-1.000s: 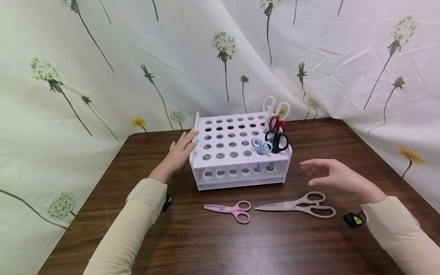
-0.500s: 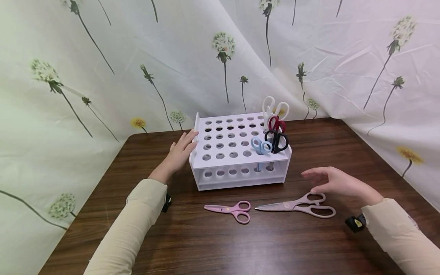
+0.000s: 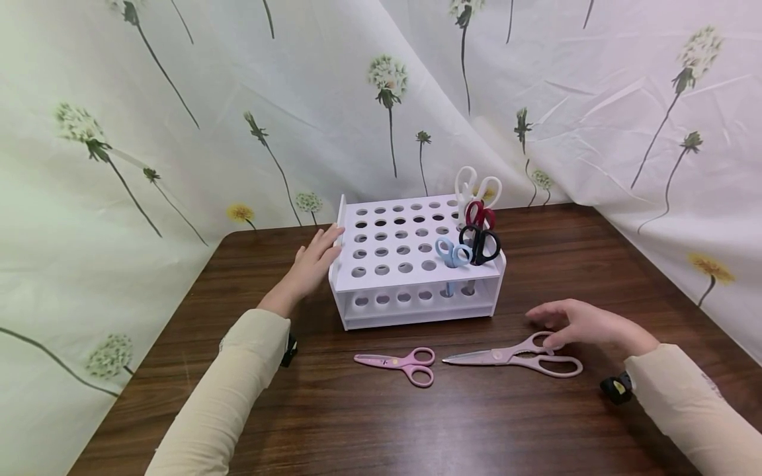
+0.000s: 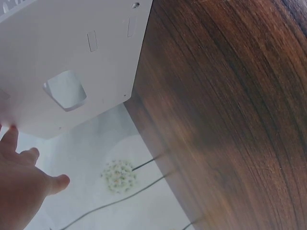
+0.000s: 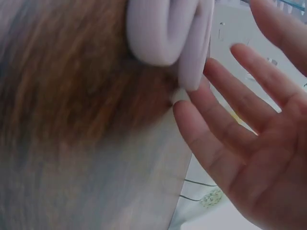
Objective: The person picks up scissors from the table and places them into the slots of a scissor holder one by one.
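My left hand [image 3: 312, 264] rests against the left side panel of a white rack [image 3: 417, 320] with rows of round holes. In the left wrist view, its fingers [image 4: 9, 136] reach along that panel. Over the handle end of a large pair of greyish-pink scissors [image 3: 497, 357] hovers my right hand [image 3: 586, 324], fingers spread and thumb low at the upper loop. Close up in the right wrist view, the handle loops [image 5: 148, 48] appear beside the loose fingers [image 5: 230, 129]; whether they touch cannot be told. Smaller pink scissors [image 3: 393, 361] lie to the left, handles rightward.
Upright at the rack's right side stand white scissors [image 3: 462, 198], dark red scissors [image 3: 481, 215], black scissors [image 3: 478, 254] and light blue scissors [image 3: 450, 260]. A brown wooden table [image 3: 464, 430] carries everything. Flower-printed cloth [image 3: 333, 86] hangs behind.
My right hand has come down from beside the rack to the large scissors' handles. The left hand, the rack and all the scissors have stayed where they were.
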`<state>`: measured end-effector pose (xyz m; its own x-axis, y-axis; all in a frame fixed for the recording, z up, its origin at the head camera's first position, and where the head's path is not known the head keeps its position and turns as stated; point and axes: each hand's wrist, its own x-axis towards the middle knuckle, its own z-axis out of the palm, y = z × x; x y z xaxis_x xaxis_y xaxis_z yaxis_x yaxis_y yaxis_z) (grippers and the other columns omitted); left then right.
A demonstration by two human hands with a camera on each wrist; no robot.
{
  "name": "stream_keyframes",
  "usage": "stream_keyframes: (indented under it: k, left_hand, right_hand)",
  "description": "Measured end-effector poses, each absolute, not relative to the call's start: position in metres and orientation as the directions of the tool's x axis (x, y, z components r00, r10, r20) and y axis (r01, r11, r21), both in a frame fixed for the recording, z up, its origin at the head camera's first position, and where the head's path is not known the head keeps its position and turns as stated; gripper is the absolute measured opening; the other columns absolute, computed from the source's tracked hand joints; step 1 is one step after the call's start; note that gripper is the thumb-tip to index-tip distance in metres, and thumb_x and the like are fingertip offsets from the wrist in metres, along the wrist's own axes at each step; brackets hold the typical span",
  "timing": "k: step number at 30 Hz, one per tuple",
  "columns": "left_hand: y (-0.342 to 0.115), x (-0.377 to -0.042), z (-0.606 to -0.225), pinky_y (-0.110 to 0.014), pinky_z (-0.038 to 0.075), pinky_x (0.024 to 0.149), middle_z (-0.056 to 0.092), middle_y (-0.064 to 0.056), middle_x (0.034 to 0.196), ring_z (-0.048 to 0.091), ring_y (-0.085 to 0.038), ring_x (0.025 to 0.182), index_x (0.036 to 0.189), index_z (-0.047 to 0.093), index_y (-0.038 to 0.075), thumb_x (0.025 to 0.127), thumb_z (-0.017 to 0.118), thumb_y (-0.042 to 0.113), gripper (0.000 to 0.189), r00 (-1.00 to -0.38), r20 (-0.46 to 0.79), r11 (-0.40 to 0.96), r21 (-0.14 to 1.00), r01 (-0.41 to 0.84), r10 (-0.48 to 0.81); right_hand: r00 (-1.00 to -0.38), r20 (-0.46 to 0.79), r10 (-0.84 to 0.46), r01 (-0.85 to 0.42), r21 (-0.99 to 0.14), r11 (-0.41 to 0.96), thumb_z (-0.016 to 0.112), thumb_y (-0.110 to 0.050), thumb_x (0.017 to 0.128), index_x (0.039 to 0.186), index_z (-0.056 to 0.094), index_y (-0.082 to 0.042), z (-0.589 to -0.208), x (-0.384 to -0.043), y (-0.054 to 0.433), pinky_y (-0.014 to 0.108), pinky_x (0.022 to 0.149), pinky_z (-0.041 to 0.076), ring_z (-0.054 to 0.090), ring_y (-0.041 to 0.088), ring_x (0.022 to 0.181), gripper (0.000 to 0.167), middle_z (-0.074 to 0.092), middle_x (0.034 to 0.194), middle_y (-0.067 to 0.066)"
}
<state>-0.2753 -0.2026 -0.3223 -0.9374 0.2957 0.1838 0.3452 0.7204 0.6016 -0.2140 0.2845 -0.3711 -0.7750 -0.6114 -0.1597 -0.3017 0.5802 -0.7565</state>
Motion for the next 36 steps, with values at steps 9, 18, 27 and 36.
stream_keyframes:
  k: [9, 18, 27, 36]
  left_hand:
    - [-0.202, -0.276, -0.322, -0.056, -0.006, 0.103, 0.014, 0.000, 0.152, 0.000, -0.020, 0.138, 0.147, 0.027, 0.019, 0.100, 0.030, 0.037, 0.050, -0.936, 0.185, 0.721, 0.599, 0.348, 0.299]
    - [-0.202, -0.276, -0.321, -0.056, -0.006, 0.103, 0.014, 0.000, 0.152, 0.000, -0.020, 0.138, 0.147, 0.027, 0.019, 0.100, 0.030, 0.038, 0.051, -0.937, 0.183, 0.722, 0.599, 0.346, 0.298]
    - [-0.202, -0.275, -0.321, -0.057, -0.006, 0.103, 0.013, 0.000, 0.153, -0.001, -0.021, 0.138, 0.147, 0.026, 0.017, 0.100, 0.030, 0.037, 0.051, -0.937, 0.177, 0.722, 0.600, 0.346, 0.302]
    - [-0.203, -0.276, -0.323, -0.059, -0.005, 0.102, 0.014, -0.003, 0.152, 0.002, -0.024, 0.138, 0.146, 0.028, 0.014, 0.100, 0.030, 0.034, 0.049, -0.928, 0.201, 0.712, 0.597, 0.370, 0.314]
  right_hand:
    - [-0.724, -0.094, -0.683, -0.431, -0.712, 0.555, 0.074, -0.022, 0.078, 0.117, 0.056, 0.004, -0.376, -0.214, 0.286, 0.030, 0.084, 0.041, 0.049, 0.024, 0.101, 0.050, 0.053, 0.112, 0.012]
    - [-0.789, -0.156, -0.595, -0.365, -0.660, 0.657, 0.077, -0.022, 0.072, 0.092, 0.058, -0.008, -0.381, -0.215, 0.282, 0.030, 0.068, 0.036, 0.042, 0.019, 0.082, 0.031, 0.046, 0.088, 0.002]
    - [-0.778, -0.172, -0.604, -0.327, -0.711, 0.623, 0.075, -0.012, 0.071, 0.088, 0.054, -0.004, -0.380, -0.213, 0.278, 0.027, 0.062, 0.037, 0.044, 0.014, 0.073, 0.028, 0.048, 0.079, 0.002]
    - [-0.677, -0.117, -0.727, -0.224, -0.908, 0.354, 0.064, 0.005, 0.078, 0.088, 0.040, 0.008, -0.382, -0.212, 0.282, 0.018, 0.056, 0.040, 0.048, 0.006, 0.064, 0.026, 0.050, 0.073, 0.001]
